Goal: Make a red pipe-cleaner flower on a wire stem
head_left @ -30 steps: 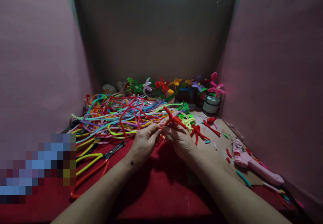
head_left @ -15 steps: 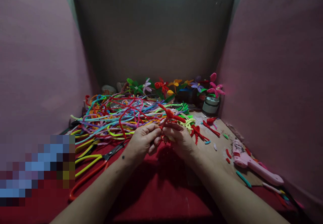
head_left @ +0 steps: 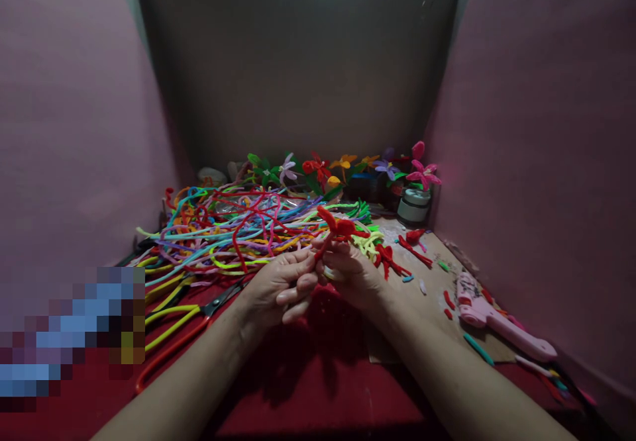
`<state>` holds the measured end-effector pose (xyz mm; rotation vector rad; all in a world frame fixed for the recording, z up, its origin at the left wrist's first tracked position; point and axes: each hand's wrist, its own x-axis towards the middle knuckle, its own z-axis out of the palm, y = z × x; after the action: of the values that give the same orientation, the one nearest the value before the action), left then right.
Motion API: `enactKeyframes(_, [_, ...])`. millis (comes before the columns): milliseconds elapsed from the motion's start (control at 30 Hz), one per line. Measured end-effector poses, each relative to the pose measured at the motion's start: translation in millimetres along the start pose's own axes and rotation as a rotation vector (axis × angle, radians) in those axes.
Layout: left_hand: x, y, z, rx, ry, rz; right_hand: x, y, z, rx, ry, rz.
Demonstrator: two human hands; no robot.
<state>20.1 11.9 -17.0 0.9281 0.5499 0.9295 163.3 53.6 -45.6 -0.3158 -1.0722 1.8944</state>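
Between my two hands is a red pipe-cleaner flower, its petals up and its stem running down into my fingers. My left hand is closed, with thumb and forefinger pinching the stem's lower part. My right hand is closed around the stem just below the petals. Just right of my right hand lies a bunch of red pipe-cleaner pieces. Left of my hands spreads a big heap of multicoloured pipe cleaners. The stem's lower end is hidden by my fingers.
Scissors with yellow and red handles lie left of my left forearm. A pink glue gun rests on a board at the right, among small offcuts. Finished flowers and a grey-lidded jar stand at the back. Pink walls rise on both sides.
The red flower has turned in my fingers, and its petals now point more upward and toward the right. My left hand's lower fingers have shifted slightly downward.
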Motion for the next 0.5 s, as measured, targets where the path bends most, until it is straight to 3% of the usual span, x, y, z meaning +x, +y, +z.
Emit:
enactKeyframes(167, [-0.6,0.2,0.9,0.132,0.033,0.024,0.1,0.6,3.7,-0.063,0.046,-0.051])
enactKeyframes(300, [-0.8,2.0,6.0,0.458,0.155,0.115,0.5,2.5,6.7,-0.023,0.155,-0.065])
enactKeyframes(400, [1.1,-3.2,4.5,0.868,0.327,0.282,1.0,3.6,7.6,0.021,0.272,-0.059])
enactKeyframes(500, [4.3,-14.6,-3.6,1.353,0.498,0.581,1.2,4.2,7.9,0.064,0.327,-0.056])
